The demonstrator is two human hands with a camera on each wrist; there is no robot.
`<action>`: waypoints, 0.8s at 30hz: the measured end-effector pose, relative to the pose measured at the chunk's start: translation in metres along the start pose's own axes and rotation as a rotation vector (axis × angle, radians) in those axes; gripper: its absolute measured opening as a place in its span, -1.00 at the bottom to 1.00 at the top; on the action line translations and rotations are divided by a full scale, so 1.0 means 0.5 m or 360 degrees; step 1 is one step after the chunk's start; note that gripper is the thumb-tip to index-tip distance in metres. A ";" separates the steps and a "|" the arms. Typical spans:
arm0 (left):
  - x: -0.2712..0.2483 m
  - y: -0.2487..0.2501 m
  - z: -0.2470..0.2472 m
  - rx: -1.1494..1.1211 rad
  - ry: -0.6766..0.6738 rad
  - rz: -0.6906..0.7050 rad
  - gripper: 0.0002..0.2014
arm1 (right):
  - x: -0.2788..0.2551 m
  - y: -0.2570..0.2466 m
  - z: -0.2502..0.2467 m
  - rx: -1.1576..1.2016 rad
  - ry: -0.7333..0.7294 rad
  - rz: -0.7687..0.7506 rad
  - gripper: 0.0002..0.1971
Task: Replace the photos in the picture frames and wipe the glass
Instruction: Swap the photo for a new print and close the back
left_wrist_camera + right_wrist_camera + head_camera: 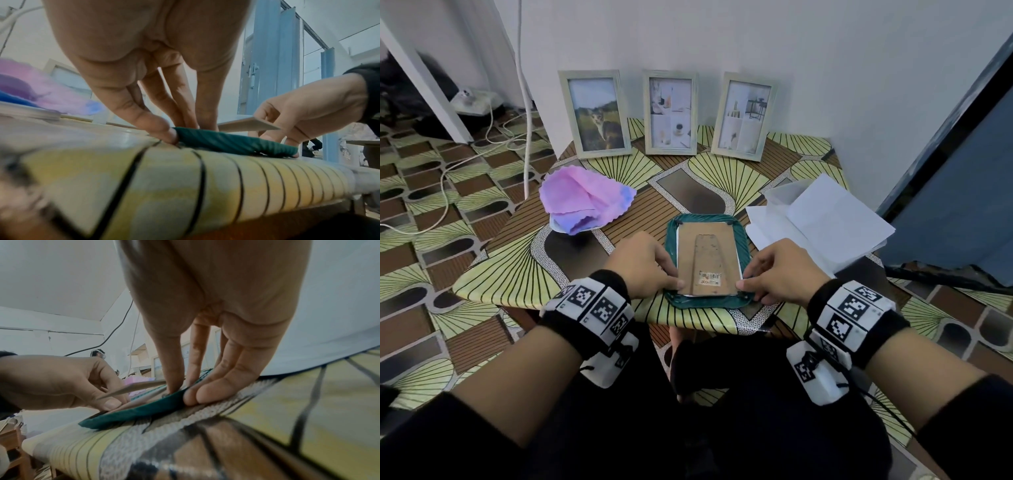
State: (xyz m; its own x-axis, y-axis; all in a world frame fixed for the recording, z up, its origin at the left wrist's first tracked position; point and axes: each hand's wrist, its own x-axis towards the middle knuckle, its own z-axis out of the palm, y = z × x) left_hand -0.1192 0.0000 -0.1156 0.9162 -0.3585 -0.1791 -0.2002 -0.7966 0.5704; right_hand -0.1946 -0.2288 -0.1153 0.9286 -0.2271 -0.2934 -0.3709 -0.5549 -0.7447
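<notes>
A dark green picture frame (741, 236) lies face down near the table's front edge. A brown backing board (709, 257) with a stand flap and a barcode sticker sits over it. A white sheet edge (739, 264) shows beneath the board. My left hand (675, 275) holds the board's near left corner. In the wrist views the board (246, 126) (135, 387) stands raised a little above the frame (236, 142) (133, 415). My right hand (749, 281) pinches the frame's near right corner, thumb inside the rim, fingers (205, 395) outside on the table.
Three pale frames with photos lean on the wall: left (594, 113), middle (671, 111), right (744, 116). A pink-purple cloth (585, 198) lies at the left, loose white sheets (822, 222) at the right. Cables (493, 137) run over the floor on the left.
</notes>
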 end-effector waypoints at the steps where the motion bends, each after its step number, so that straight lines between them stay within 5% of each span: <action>1: 0.004 0.001 -0.001 0.0010 -0.0010 -0.0005 -0.85 | 0.002 -0.002 -0.001 0.0009 -0.0020 0.0015 -0.84; 8: 0.008 0.005 -0.006 0.0106 -0.0016 0.0023 -0.83 | 0.000 -0.003 -0.001 -0.0040 -0.0027 0.0004 -0.83; 24: -0.044 -0.030 0.008 -0.0109 0.0118 0.0334 -0.83 | -0.025 0.020 -0.008 -0.0559 0.0187 -0.0535 -0.85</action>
State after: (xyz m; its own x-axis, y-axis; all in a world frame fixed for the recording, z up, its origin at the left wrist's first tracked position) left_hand -0.1379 0.0182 -0.1234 0.8805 -0.4740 0.0070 -0.3673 -0.6727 0.6423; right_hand -0.2102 -0.2347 -0.1168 0.9977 -0.0670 0.0130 -0.0497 -0.8443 -0.5336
